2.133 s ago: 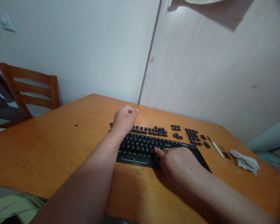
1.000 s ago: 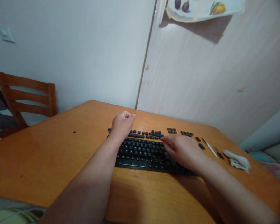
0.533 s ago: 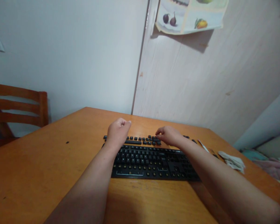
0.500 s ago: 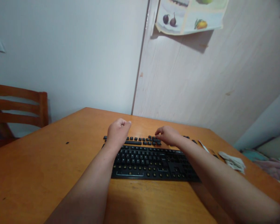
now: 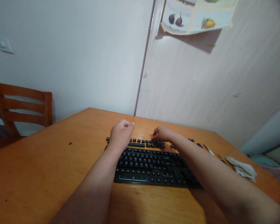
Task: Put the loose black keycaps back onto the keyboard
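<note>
A black keyboard (image 5: pixel 142 161) lies on the wooden table with letter keycaps on its middle rows, while the near rows and part of the right side show bare key posts. Behind it, loose black keycaps (image 5: pixel 143 141) sit in rows, with a long space bar keycap (image 5: pixel 136 145) among them. My left hand (image 5: pixel 121 134) hovers over the left part of these rows, closed, thumb against the curled fingers; whatever it holds is hidden. My right hand (image 5: pixel 162 133) reaches down to the loose keycaps, its fingertips pinched at a keycap in the back row.
On the right of the table (image 5: pixel 49 168) lie a crumpled white cloth (image 5: pixel 242 168) and a thin white tool (image 5: pixel 208 149). One small black piece (image 5: pixel 70 143) lies to the left. A wooden chair (image 5: pixel 25 105) stands at the far left; the wall rises behind the table.
My right hand has moved slightly left and down, its fingers now closed at the keycaps. My left hand keeps its closed pose. The whole view has shifted slightly.
</note>
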The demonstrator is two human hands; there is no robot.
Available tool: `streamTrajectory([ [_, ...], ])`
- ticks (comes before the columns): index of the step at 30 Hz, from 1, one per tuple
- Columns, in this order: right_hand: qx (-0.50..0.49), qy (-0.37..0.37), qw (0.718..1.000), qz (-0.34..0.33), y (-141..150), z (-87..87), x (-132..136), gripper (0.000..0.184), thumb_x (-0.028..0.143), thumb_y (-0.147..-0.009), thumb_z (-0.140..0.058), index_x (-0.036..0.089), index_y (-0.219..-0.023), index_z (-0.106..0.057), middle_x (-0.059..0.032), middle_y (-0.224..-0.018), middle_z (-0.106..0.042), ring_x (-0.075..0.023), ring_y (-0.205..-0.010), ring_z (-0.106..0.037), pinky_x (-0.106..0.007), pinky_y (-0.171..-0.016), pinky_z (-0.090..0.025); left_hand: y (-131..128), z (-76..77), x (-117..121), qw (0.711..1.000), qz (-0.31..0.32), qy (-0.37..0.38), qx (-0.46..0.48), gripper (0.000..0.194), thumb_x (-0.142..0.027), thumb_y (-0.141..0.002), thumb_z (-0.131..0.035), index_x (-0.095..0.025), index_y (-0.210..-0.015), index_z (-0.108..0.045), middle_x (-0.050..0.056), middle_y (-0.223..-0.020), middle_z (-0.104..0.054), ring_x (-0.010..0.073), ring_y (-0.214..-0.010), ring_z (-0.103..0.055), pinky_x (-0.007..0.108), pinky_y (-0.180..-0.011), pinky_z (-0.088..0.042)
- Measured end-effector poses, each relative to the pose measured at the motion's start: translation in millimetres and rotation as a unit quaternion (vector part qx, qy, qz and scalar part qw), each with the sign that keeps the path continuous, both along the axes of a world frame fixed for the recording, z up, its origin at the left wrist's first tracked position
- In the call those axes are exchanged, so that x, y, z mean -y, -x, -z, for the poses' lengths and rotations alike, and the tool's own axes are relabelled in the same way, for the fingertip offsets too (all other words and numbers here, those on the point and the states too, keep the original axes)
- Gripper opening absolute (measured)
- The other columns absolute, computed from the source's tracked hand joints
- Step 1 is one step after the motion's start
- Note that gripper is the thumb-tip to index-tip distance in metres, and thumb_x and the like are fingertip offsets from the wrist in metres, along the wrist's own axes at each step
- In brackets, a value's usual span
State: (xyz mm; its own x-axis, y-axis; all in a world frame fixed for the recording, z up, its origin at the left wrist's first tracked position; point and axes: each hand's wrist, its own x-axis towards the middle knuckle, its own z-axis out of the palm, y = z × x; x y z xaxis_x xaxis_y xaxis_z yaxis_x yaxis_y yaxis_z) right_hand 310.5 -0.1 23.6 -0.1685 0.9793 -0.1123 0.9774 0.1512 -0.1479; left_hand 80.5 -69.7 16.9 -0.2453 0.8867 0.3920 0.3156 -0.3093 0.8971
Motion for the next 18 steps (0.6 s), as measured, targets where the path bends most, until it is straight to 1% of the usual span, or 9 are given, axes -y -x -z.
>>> streamTrajectory([
  [5,0.004,0.011,1.0,-0.009,0,2.2,-3,0.015,0.031,-0.073,-0.074,0.02,-0.082,-0.08,-0.0067,-0.081,-0.075,-0.0179,-0.072,-0.064,-0.026,-0.061,-0.042,-1,0.2,0,1.0,-0.006,-0.004,-0.017,0.033,-0.049,-0.08,-0.06,-0.02,-0.065,-0.056,-0.004,-0.053,-0.048,0.0127,-0.052,-0.045,0.024,-0.051,-0.033],
  [11,0.002,0.013,1.0,-0.01,-3,10.4,-11,0.018,0.032,-0.071,-0.076,0.02,-0.084,-0.08,-0.006,-0.08,-0.074,-0.0174,-0.073,-0.064,-0.025,-0.061,-0.041,0,0.1,-2,1.0,-0.006,-0.006,-0.022,0.033,-0.047,-0.081,-0.06,-0.02,-0.064,-0.055,-0.005,-0.053,-0.048,0.012,-0.051,-0.044,0.024,-0.052,-0.033],
  [14,-0.001,0.013,1.0,-0.013,-6,12.4,-14,0.017,0.031,-0.075,-0.072,0.019,-0.083,-0.08,-0.0068,-0.078,-0.074,-0.0168,-0.072,-0.063,-0.024,-0.061,-0.041,0,-0.2,-1,1.0,-0.008,-0.001,-0.021,0.033,-0.047,-0.08,-0.06,-0.02,-0.064,-0.055,-0.005,-0.053,-0.048,0.0121,-0.051,-0.044,0.024,-0.051,-0.033],
  [18,-0.009,0.008,1.0,-0.015,-10,13.3,-17,0.021,0.032,-0.081,-0.066,0.016,-0.086,-0.08,-0.0086,-0.078,-0.074,-0.017,-0.071,-0.062,-0.025,-0.06,-0.04,0,-0.1,-1,1.0,-0.005,-0.003,-0.015,0.032,-0.047,-0.08,-0.06,-0.02,-0.064,-0.055,-0.004,-0.054,-0.049,0.0124,-0.052,-0.044,0.025,-0.051,-0.033],
])
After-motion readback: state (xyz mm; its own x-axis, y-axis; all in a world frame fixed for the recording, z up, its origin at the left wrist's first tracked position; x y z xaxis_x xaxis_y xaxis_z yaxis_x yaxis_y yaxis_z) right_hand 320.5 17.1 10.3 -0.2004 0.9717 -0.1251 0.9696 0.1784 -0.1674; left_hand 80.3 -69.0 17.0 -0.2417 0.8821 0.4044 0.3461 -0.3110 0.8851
